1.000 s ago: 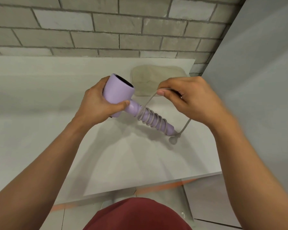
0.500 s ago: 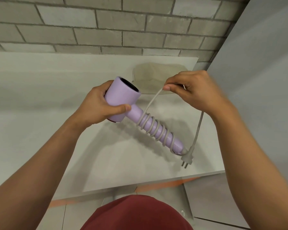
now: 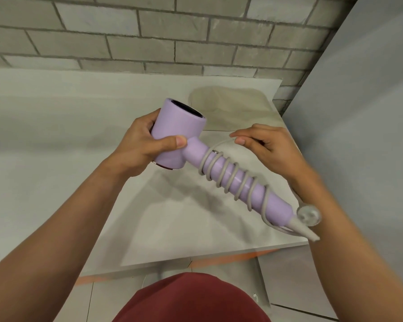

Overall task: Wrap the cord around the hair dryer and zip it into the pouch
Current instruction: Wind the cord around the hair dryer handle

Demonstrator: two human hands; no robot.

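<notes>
The left hand (image 3: 144,147) has a full grip round the barrel of the hair dryer (image 3: 179,133), thumb across the front. It steadies the dryer in the air above the bench (image 3: 56,140) so the handle juts free for winding. The right hand (image 3: 268,147) pinches the cord (image 3: 220,144) just above the handle to hold the coils taut (the plug (image 3: 308,216) hangs blurred at the butt). The dryer is smooth, matt lilac plastic; the cord is grey and rubbery. The soft beige pouch (image 3: 230,105) lies rumpled on the bench behind.
</notes>
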